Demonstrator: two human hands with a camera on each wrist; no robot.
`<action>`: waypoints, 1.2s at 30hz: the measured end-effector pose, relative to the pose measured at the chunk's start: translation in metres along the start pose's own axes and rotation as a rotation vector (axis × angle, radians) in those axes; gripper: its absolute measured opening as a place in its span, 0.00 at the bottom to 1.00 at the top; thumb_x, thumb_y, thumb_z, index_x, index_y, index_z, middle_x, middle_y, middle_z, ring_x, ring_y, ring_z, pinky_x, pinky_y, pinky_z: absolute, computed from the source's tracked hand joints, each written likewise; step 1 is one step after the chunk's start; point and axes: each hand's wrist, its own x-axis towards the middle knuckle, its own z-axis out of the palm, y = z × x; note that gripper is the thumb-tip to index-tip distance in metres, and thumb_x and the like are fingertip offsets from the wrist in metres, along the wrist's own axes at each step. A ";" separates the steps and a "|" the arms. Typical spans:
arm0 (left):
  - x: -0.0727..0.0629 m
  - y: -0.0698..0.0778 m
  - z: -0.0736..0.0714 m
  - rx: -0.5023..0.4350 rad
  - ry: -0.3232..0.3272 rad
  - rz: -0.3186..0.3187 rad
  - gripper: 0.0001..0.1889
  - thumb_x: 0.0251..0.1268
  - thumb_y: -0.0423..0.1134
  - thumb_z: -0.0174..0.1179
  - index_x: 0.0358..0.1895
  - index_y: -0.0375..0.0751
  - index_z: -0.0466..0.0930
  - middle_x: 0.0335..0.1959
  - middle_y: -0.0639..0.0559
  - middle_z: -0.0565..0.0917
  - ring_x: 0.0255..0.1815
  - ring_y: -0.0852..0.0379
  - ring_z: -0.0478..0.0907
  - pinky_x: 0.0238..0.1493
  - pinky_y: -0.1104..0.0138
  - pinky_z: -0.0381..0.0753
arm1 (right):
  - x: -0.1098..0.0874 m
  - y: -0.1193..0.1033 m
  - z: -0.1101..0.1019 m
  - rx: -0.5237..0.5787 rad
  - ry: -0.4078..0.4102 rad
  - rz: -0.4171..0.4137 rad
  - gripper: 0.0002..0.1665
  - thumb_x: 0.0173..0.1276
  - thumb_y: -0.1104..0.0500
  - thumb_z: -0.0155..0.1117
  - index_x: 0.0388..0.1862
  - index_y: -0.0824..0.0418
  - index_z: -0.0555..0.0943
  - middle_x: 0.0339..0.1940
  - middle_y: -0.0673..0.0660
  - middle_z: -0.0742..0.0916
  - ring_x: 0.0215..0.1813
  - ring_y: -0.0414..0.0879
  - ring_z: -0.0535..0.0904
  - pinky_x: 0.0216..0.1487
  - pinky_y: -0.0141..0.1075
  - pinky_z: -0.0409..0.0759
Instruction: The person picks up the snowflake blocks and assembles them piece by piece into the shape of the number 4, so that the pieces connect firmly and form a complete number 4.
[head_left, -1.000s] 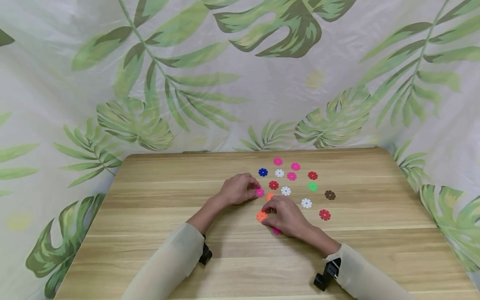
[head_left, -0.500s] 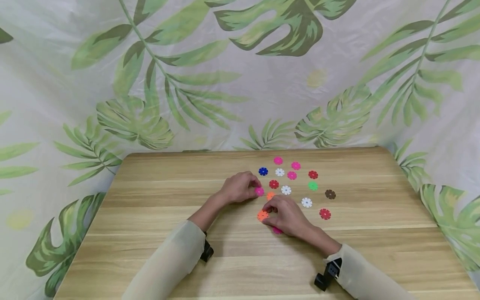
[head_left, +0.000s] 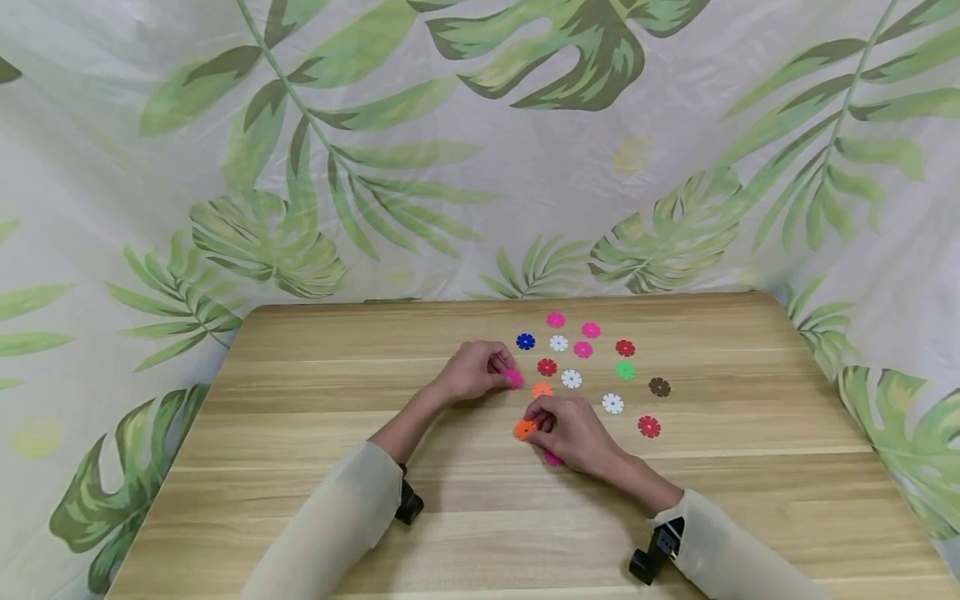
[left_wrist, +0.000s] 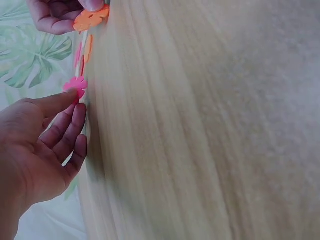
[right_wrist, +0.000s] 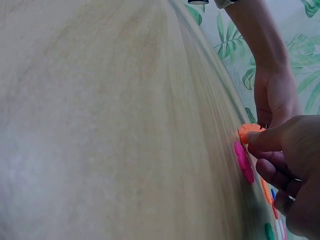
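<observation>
My left hand (head_left: 474, 371) pinches a pink notched disc (head_left: 513, 378) between thumb and fingertips, tilted up off the table; the left wrist view shows the same pink disc (left_wrist: 76, 86) at the thumb tip. Nearer the front, my right hand (head_left: 573, 432) pinches an orange notched disc (head_left: 524, 429), seen also in the right wrist view as an orange disc (right_wrist: 250, 132) under the thumb. The two held discs are apart. Partly hidden below the right hand lies another pink disc (head_left: 552, 458). Just beyond that hand is a second orange disc (head_left: 542, 389).
Several loose discs lie flat on the wooden table (head_left: 315, 467), among them a blue one (head_left: 526, 342), a white one (head_left: 612, 404), a green one (head_left: 625, 370), a brown one (head_left: 659, 387) and a red one (head_left: 649, 427). A leaf-patterned cloth (head_left: 420, 208) hangs behind the table.
The left hand has shifted slightly left and away, and its pink disc now stands more tilted. The right hand stays nearly in place, with its orange disc turned a little.
</observation>
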 end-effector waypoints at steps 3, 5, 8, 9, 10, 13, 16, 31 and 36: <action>-0.004 -0.001 -0.002 -0.065 0.019 -0.019 0.04 0.68 0.30 0.72 0.42 0.40 0.87 0.36 0.53 0.89 0.38 0.59 0.85 0.44 0.68 0.87 | -0.001 0.000 -0.001 0.031 0.007 -0.007 0.13 0.60 0.67 0.83 0.40 0.57 0.88 0.34 0.47 0.90 0.35 0.34 0.84 0.37 0.29 0.86; -0.008 0.000 -0.003 -0.085 0.029 -0.030 0.03 0.70 0.29 0.70 0.42 0.39 0.88 0.36 0.52 0.89 0.39 0.58 0.85 0.45 0.67 0.87 | -0.002 0.000 -0.002 0.052 0.012 -0.008 0.12 0.61 0.67 0.82 0.41 0.58 0.89 0.34 0.47 0.90 0.35 0.34 0.84 0.37 0.29 0.86; -0.014 0.002 -0.004 -0.127 0.047 -0.058 0.04 0.70 0.29 0.68 0.43 0.39 0.89 0.37 0.51 0.89 0.40 0.57 0.84 0.47 0.65 0.87 | -0.003 0.000 -0.004 0.079 0.020 -0.010 0.12 0.62 0.67 0.81 0.42 0.58 0.89 0.35 0.48 0.90 0.35 0.35 0.85 0.37 0.30 0.87; -0.017 0.002 -0.005 -0.151 0.054 -0.078 0.04 0.70 0.29 0.68 0.43 0.40 0.89 0.37 0.51 0.89 0.41 0.57 0.84 0.47 0.65 0.87 | -0.003 0.000 -0.006 0.086 0.022 -0.012 0.12 0.62 0.67 0.81 0.43 0.58 0.89 0.35 0.48 0.91 0.36 0.35 0.85 0.38 0.30 0.87; -0.019 0.003 -0.005 -0.184 0.057 -0.103 0.04 0.70 0.30 0.69 0.43 0.40 0.89 0.37 0.51 0.89 0.41 0.57 0.84 0.47 0.65 0.86 | -0.003 0.000 -0.007 0.090 0.026 -0.016 0.12 0.62 0.67 0.81 0.43 0.58 0.89 0.36 0.48 0.91 0.36 0.36 0.85 0.38 0.30 0.87; -0.026 0.005 -0.006 -0.343 0.060 -0.203 0.04 0.70 0.30 0.70 0.44 0.38 0.89 0.38 0.49 0.90 0.40 0.55 0.87 0.46 0.63 0.89 | -0.002 0.000 -0.012 0.119 0.037 -0.033 0.12 0.63 0.67 0.80 0.44 0.59 0.89 0.37 0.49 0.91 0.38 0.38 0.87 0.41 0.31 0.88; -0.034 0.009 -0.008 -0.515 0.058 -0.295 0.05 0.70 0.29 0.69 0.46 0.36 0.88 0.39 0.46 0.91 0.40 0.52 0.90 0.47 0.59 0.91 | -0.001 0.001 -0.017 0.162 0.057 -0.047 0.12 0.63 0.69 0.79 0.45 0.60 0.89 0.38 0.51 0.92 0.39 0.41 0.88 0.43 0.32 0.89; -0.063 0.026 -0.009 -0.822 0.023 -0.338 0.08 0.73 0.27 0.65 0.51 0.28 0.84 0.40 0.43 0.91 0.38 0.53 0.91 0.58 0.48 0.87 | 0.009 -0.009 -0.038 0.315 0.181 0.031 0.09 0.66 0.68 0.77 0.44 0.61 0.90 0.40 0.55 0.93 0.38 0.48 0.89 0.39 0.32 0.88; -0.069 0.032 -0.008 -0.870 0.021 -0.334 0.09 0.74 0.29 0.65 0.52 0.29 0.84 0.42 0.42 0.91 0.41 0.54 0.91 0.56 0.52 0.88 | 0.011 -0.013 -0.041 0.324 0.211 -0.002 0.08 0.67 0.67 0.77 0.44 0.60 0.90 0.40 0.55 0.92 0.39 0.45 0.88 0.41 0.35 0.89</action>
